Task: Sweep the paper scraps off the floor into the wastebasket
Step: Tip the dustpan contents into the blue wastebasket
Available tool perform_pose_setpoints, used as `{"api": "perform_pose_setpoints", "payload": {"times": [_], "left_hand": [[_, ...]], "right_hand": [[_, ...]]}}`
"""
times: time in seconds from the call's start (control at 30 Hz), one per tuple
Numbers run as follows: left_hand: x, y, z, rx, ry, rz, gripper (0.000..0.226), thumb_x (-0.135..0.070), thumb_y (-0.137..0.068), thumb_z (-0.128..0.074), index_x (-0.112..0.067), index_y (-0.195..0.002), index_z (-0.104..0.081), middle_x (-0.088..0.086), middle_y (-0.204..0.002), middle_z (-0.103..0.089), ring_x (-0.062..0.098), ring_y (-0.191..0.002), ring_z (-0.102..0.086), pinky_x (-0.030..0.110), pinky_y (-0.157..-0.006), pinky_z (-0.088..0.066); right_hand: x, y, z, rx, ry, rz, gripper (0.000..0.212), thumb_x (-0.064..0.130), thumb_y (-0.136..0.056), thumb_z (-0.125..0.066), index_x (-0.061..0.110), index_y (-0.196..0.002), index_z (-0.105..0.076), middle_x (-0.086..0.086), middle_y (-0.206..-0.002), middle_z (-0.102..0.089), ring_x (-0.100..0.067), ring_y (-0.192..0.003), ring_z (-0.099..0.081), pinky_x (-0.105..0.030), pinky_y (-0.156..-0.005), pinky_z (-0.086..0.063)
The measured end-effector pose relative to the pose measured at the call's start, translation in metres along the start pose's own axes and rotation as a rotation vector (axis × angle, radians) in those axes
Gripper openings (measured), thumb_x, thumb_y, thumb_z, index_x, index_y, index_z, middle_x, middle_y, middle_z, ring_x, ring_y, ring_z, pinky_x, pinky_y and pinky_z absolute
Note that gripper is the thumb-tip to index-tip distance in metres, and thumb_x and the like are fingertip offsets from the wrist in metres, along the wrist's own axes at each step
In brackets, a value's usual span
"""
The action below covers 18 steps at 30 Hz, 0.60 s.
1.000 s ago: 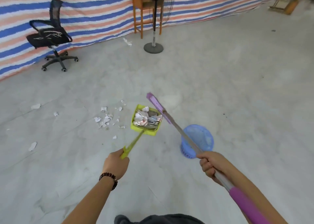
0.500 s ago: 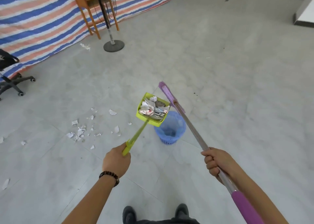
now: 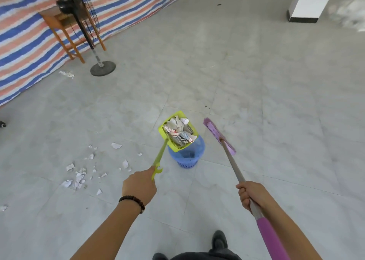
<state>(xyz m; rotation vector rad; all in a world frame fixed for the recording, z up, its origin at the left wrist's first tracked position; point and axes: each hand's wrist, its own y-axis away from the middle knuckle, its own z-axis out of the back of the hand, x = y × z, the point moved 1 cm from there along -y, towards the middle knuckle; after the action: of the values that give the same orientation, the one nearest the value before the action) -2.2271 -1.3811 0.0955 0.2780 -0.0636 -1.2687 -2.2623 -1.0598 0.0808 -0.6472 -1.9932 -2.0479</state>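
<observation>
Lime-green dustpan [image 3: 178,131] is up off the floor in your left hand [image 3: 139,186], fist closed round the end of its long handle; a dark bead bracelet [image 3: 132,200] sits on that wrist. Pan is loaded w/ crumpled paper [image 3: 180,130] and hangs over the far-left part of the rim of the blue wastebasket [image 3: 187,155], which stands upright on the grey tile floor [image 3: 256,101]. Your right hand [image 3: 249,195] is clenched on the broom [image 3: 232,159] pole, approx. mid-shaft, above the purple grip; the purple head is just right of the basket, can't tell if it touches the floor. Loose scraps [image 3: 79,177] lie scattered on the tiles left of the basket, well apart from it. Bkgd: standing fan [image 3: 87,28] in front of a wooden table [image 3: 59,22], against a striped tarp [image 3: 23,48].
</observation>
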Motion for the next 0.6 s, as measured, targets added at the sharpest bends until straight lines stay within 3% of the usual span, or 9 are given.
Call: {"api": "perform_pose_setpoints", "payload": {"times": [0.13, 0.27, 0.4, 0.43, 0.53, 0.6], "left_hand": [[-0.005, -0.003, -0.009, 0.047, -0.236, -0.118, 0.062, -0.014, -0.093, -0.038, -0.043, -0.147, -0.029, -0.002, -0.073, -0.044, 0.025, -0.074, -0.054, 0.028, -0.063, -0.039], [-0.01, -0.009, -0.022, 0.101, -0.127, -0.153, 0.047, -0.034, -0.097, -0.043, -0.039, -0.143, -0.039, 0.0, -0.108, -0.066, 0.024, -0.1, -0.064, 0.03, -0.076, -0.046], [-0.014, -0.012, -0.033, 0.261, 0.165, -0.028, 0.05, -0.062, -0.091, -0.041, -0.031, -0.129, -0.053, -0.006, -0.12, -0.066, 0.022, -0.108, -0.062, 0.032, -0.086, -0.05], [-0.014, -0.013, -0.033, 0.339, 0.275, 0.048, 0.051, -0.06, -0.092, -0.043, -0.023, -0.125, -0.053, -0.003, -0.115, -0.067, 0.023, -0.101, -0.064, 0.029, -0.08, -0.05], [-0.014, -0.02, -0.034, 0.643, 0.923, 0.401, 0.031, -0.042, -0.092, -0.058, -0.011, -0.098, -0.057, 0.005, -0.071, -0.06, 0.018, -0.055, -0.054, 0.023, -0.052, -0.038], [-0.011, -0.024, -0.036, 0.777, 1.216, 0.542, 0.016, -0.027, -0.089, -0.063, -0.012, -0.088, -0.057, 0.006, -0.064, -0.057, 0.016, -0.05, -0.053, 0.021, -0.047, -0.038]], "right_hand": [[-0.017, -0.002, -0.008, 0.019, -0.065, -0.054, 0.028, -0.003, -0.091, -0.049, 0.01, -0.067, -0.046, 0.002, -0.042, -0.039, -0.006, -0.026, -0.031, -0.014, -0.027, -0.027], [-0.026, -0.005, -0.016, 0.03, -0.073, -0.099, 0.029, -0.003, -0.092, -0.049, 0.011, -0.067, -0.045, 0.003, -0.042, -0.038, -0.005, -0.026, -0.03, -0.012, -0.028, -0.026], [-0.035, -0.008, -0.023, 0.081, -0.18, -0.162, 0.031, -0.001, -0.093, -0.048, 0.015, -0.067, -0.042, 0.005, -0.042, -0.037, -0.004, -0.025, -0.031, -0.012, -0.026, -0.027], [-0.036, -0.009, -0.024, 0.094, -0.22, -0.173, 0.031, 0.0, -0.093, -0.048, 0.016, -0.067, -0.041, 0.005, -0.042, -0.038, -0.004, -0.025, -0.031, -0.012, -0.026, -0.027], [-0.036, -0.011, -0.028, 0.104, -0.25, -0.191, 0.031, 0.0, -0.093, -0.048, 0.015, -0.067, -0.041, 0.006, -0.042, -0.038, -0.004, -0.026, -0.032, -0.012, -0.026, -0.028], [-0.035, -0.015, -0.031, 0.093, -0.206, -0.196, 0.031, -0.001, -0.093, -0.048, 0.015, -0.067, -0.041, 0.006, -0.041, -0.038, -0.004, -0.025, -0.031, -0.012, -0.026, -0.027]]}}
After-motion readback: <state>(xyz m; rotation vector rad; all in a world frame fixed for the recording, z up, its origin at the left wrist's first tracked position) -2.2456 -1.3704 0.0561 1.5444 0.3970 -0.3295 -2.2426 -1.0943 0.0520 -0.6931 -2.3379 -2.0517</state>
